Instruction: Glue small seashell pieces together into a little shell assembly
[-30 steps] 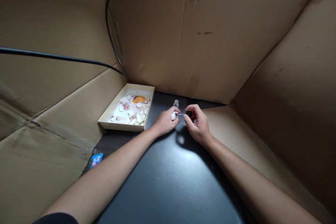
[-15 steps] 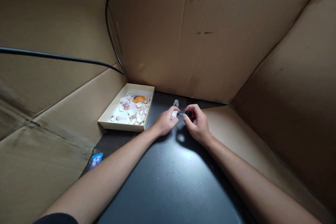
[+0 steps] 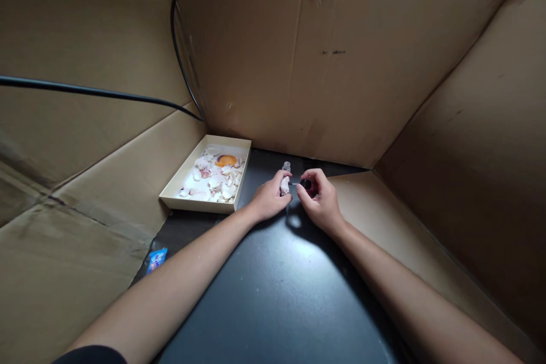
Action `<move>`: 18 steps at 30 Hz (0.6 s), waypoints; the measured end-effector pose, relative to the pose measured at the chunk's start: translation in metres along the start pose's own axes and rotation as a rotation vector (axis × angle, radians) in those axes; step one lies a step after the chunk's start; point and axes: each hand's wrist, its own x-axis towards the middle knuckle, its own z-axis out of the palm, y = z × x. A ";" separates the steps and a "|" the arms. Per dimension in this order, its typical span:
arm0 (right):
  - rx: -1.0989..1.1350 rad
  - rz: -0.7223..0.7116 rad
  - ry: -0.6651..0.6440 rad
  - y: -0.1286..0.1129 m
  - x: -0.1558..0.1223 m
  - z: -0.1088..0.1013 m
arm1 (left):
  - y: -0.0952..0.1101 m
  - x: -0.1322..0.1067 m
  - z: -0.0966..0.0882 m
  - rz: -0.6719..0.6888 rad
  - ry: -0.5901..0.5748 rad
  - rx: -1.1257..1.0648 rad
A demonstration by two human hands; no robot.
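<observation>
My left hand point(image 3: 268, 200) pinches a small pale seashell point(image 3: 284, 185) above the black tabletop point(image 3: 273, 296). My right hand point(image 3: 321, 202) grips a black-capped brush point(image 3: 304, 184), whose thin tip points left and touches the shell. A small clear glass bottle point(image 3: 286, 166) stands just behind the shell, between the two hands. Both hands are closed around what they hold.
A shallow cream tray point(image 3: 187, 169) with several shells, one orange, sits left of my hands. Cardboard walls point(image 3: 350, 79) enclose the table on three sides. A black cable point(image 3: 98, 92) runs along the left wall. A small blue packet point(image 3: 157, 259) lies at the table's left edge.
My left hand has turned the shell slightly and raised it a little toward the bottle. The brush stays against it. Nothing else has moved.
</observation>
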 end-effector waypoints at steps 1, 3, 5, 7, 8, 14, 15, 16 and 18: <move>0.005 0.003 -0.001 0.000 0.000 0.000 | 0.000 0.000 0.000 -0.002 -0.005 0.000; 0.022 0.005 -0.015 0.000 0.000 0.000 | 0.000 0.000 0.000 -0.003 -0.005 -0.002; 0.024 0.004 -0.031 0.001 0.000 0.000 | 0.000 0.000 0.000 0.001 -0.005 -0.009; 0.009 0.006 -0.031 0.001 0.000 0.000 | 0.000 0.000 0.000 -0.002 -0.005 -0.011; 0.003 0.008 -0.026 0.001 0.000 0.000 | 0.000 0.001 0.000 -0.005 -0.006 -0.011; -0.002 -0.005 -0.037 -0.002 0.001 -0.001 | 0.000 0.001 0.000 -0.010 -0.017 0.002; -0.012 -0.001 -0.033 -0.002 0.001 -0.001 | 0.000 0.001 0.000 -0.009 -0.019 0.004; -0.020 0.004 -0.027 -0.002 0.001 -0.001 | 0.000 0.001 0.000 -0.007 -0.020 0.006; -0.013 0.007 -0.021 -0.002 0.001 -0.002 | -0.001 0.001 0.000 -0.005 -0.023 0.013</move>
